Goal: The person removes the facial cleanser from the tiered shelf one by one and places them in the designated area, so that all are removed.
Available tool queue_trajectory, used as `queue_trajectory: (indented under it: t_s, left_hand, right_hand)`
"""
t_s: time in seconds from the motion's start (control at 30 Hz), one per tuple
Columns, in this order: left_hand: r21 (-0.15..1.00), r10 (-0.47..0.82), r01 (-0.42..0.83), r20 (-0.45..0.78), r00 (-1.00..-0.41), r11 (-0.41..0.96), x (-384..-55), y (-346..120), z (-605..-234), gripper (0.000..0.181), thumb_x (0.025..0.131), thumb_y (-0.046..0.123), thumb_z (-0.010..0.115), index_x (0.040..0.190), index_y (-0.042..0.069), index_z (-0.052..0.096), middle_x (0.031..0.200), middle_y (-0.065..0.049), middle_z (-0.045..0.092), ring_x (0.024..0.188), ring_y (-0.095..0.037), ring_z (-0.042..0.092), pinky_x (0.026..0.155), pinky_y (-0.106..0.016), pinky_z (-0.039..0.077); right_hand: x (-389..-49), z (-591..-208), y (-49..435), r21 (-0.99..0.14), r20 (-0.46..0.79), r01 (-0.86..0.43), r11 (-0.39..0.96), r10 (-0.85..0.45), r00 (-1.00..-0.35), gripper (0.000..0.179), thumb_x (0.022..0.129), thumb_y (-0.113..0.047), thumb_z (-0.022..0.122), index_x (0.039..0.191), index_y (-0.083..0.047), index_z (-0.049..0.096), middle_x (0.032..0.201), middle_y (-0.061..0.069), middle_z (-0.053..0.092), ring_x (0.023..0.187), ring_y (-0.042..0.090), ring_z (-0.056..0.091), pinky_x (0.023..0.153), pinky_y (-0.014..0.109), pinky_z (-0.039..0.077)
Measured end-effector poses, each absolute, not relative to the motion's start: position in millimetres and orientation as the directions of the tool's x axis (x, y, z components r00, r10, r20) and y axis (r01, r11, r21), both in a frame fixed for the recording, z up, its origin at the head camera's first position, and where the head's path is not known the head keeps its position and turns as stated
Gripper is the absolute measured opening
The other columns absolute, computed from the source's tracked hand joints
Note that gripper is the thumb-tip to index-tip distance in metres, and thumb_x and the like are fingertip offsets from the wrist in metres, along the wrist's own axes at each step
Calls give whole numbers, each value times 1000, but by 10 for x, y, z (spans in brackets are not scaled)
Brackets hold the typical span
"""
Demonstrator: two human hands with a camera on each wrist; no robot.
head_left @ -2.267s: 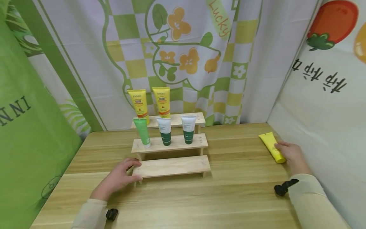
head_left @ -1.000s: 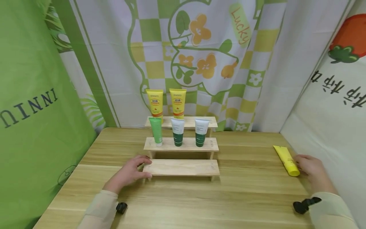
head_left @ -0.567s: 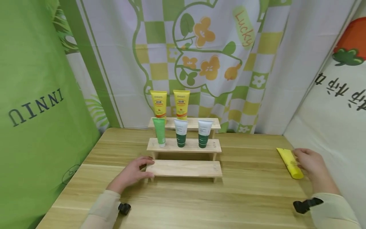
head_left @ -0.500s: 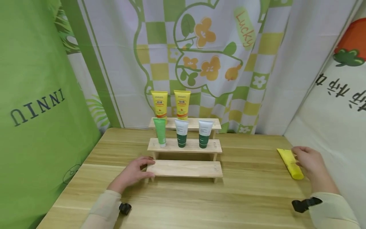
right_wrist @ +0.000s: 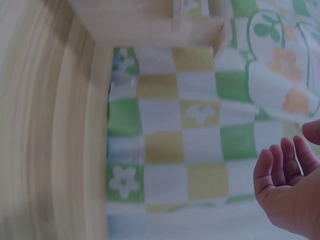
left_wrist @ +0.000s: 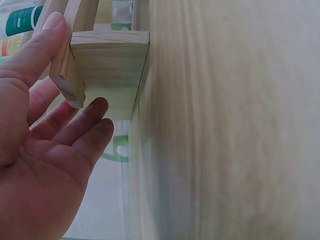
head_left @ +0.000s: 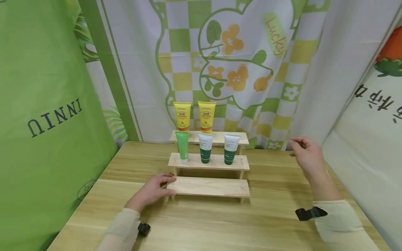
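A three-tier wooden display stand point(head_left: 208, 186) stands on the table. My left hand point(head_left: 154, 191) holds the left end of its lowest board, the thumb at the front edge and the fingers at the back; the left wrist view shows the thumb point(left_wrist: 42, 42) against the board. Two yellow squeeze tubes point(head_left: 182, 116) stand on the top tier. A green tube point(head_left: 183, 146) and two white-and-green tubes point(head_left: 205, 148) stand on the middle tier. My right hand point(head_left: 307, 157) is raised above the table's right side, fingers loosely bent, with nothing seen in it. The third yellow tube is out of sight.
The wooden table point(head_left: 220, 226) reaches to a patterned curtain point(head_left: 238, 52) behind the stand. Green cloth point(head_left: 47, 139) hangs on the left and a white printed cloth point(head_left: 367, 132) on the right. The lowest board carries no tubes.
My right hand has left the yellow tube on the right, moving up and leftward; the tube no longer shows. The head view has shifted slightly. My left hand keeps its hold on the stand.
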State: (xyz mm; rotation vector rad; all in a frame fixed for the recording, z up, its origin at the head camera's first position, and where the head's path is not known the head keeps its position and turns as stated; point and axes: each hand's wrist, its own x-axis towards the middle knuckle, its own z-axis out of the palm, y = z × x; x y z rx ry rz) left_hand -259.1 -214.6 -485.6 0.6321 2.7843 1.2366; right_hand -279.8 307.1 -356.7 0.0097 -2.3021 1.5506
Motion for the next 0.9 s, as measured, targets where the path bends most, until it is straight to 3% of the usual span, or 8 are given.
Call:
queue_trajectory:
  t_s: [0.17, 0.4, 0.67, 0.9]
  left_hand:
    - [723, 377, 341, 120, -918, 601, -2592, -2118, -4824, 62, 80, 47, 78, 127, 8, 66, 136, -11, 54, 127, -37, 48, 104, -52, 38]
    - [744, 365, 309, 94, -926, 593, -2561, -2159, -4778, 64, 79, 47, 79, 128, 8, 66, 138, -11, 53, 129, -38, 46, 105, -53, 37]
    - [749, 356, 293, 82, -931, 595, -2582, -2157, -4847, 63, 78, 46, 80, 128, 9, 66, 137, -9, 53, 129, -35, 46, 105, -50, 37]
    - [745, 361, 306, 95, -928, 593, -2599, -2155, -4869, 63, 77, 46, 81, 127, 10, 67, 136, -8, 55, 128, -34, 47, 106, -49, 37]
  right_hand:
    - [-2859, -3514, 2839, -907, 329, -269, 325, 144, -933, 15, 99, -27, 60, 107, -14, 62, 91, -4, 60, 83, 9, 56, 68, 19, 52]
    - [-2999, -3384, 2432, -939, 334, -322, 117, 109, -936, 18, 95, -17, 66, 106, -2, 62, 87, 0, 61, 80, 11, 57, 65, 22, 53]
    - [-3155, -3221, 2051, -938, 315, -303, 171, 47, -948, 34, 96, -21, 65, 116, 6, 57, 96, 2, 60, 87, 15, 57, 70, 26, 54]
    - [-3231, -3096, 1844, -927, 311, -304, 219, -3, -951, 37, 97, -27, 64, 119, 2, 58, 101, 6, 59, 93, 19, 57, 72, 25, 52]
